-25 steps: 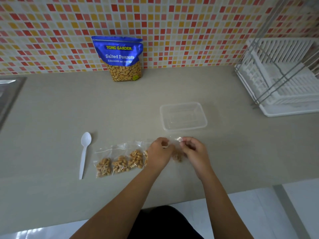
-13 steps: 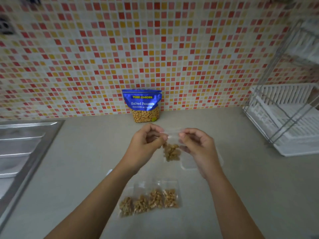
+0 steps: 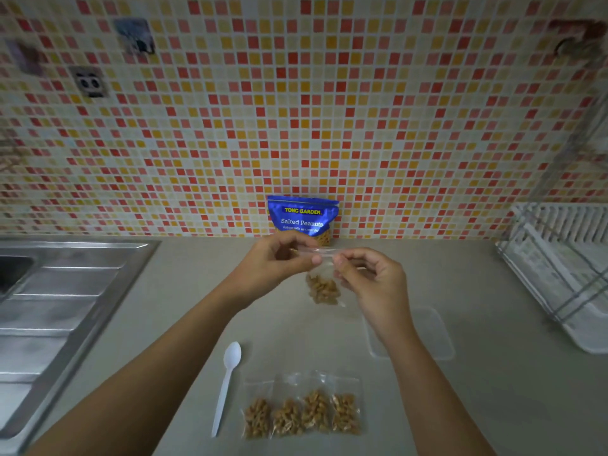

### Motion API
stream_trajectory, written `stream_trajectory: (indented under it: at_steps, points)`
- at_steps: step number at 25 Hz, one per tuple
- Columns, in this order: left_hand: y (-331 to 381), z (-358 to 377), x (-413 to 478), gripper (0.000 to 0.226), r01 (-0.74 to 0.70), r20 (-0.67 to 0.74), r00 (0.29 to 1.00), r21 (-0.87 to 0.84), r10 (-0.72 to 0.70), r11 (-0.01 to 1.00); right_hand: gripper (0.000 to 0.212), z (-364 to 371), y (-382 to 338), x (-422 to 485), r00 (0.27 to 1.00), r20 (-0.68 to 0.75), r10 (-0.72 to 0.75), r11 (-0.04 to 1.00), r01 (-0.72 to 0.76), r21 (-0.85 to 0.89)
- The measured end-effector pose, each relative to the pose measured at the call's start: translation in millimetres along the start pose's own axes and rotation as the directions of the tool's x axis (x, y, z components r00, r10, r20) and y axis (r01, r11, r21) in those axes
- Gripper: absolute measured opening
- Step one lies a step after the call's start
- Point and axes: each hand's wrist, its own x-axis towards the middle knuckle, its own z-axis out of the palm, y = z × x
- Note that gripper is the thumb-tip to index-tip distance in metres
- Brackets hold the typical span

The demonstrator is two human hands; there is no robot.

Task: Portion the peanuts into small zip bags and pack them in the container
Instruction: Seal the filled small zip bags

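Note:
A small clear zip bag (image 3: 322, 287) with peanuts in its bottom hangs in the air above the counter. My left hand (image 3: 279, 258) pinches the left end of its zip strip and my right hand (image 3: 368, 274) pinches the right end. Several filled zip bags (image 3: 301, 413) lie in a row on the counter near me. The clear plastic container (image 3: 434, 337) sits on the counter, partly hidden behind my right forearm. The blue bag of salted peanuts (image 3: 302, 217) stands against the tiled wall, behind my hands.
A white plastic spoon (image 3: 227, 383) lies left of the filled bags. A steel sink and drainboard (image 3: 59, 307) take up the left side. A white dish rack (image 3: 559, 268) stands at the right. A wall socket (image 3: 88, 82) is on the tiles.
Both hands have lifted the zip bag off the counter and hold it up by its top. The view has tilted upward, showing more wall and the sink.

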Motion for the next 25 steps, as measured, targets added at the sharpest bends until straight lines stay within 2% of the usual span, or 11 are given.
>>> stream_trajectory:
  at_steps: [2,8,14,18,25]
  points:
    - [0.3,-3.8,4.2,0.022,-0.041,0.007,0.999,0.112,0.04,0.993,0.01,2.8,1.1,-0.6,1.0,-0.002,-0.01,1.0,0.01,-0.024]
    - [10.4,-5.0,10.7,0.014,-0.16,0.046,0.987,0.378,0.154,0.912,0.016,7.6,2.1,-3.0,1.0,-0.01,-0.023,0.999,0.023,-0.025]
    - [13.2,-9.5,19.4,0.012,-0.258,0.152,0.966,0.523,0.209,0.812,0.015,10.6,2.1,-2.8,0.997,-0.008,-0.073,0.997,0.073,-0.039]
    - [9.8,-7.4,22.9,0.019,-0.335,0.22,0.942,0.608,0.253,0.72,0.021,15.7,4.2,-4.4,0.987,-0.045,-0.155,0.984,0.15,-0.093]
    - [1.4,-11.2,30.0,0.024,-0.348,0.224,0.936,0.691,0.27,0.633,0.023,21.2,6.5,-6.9,0.989,-0.09,-0.114,0.993,0.112,-0.023]
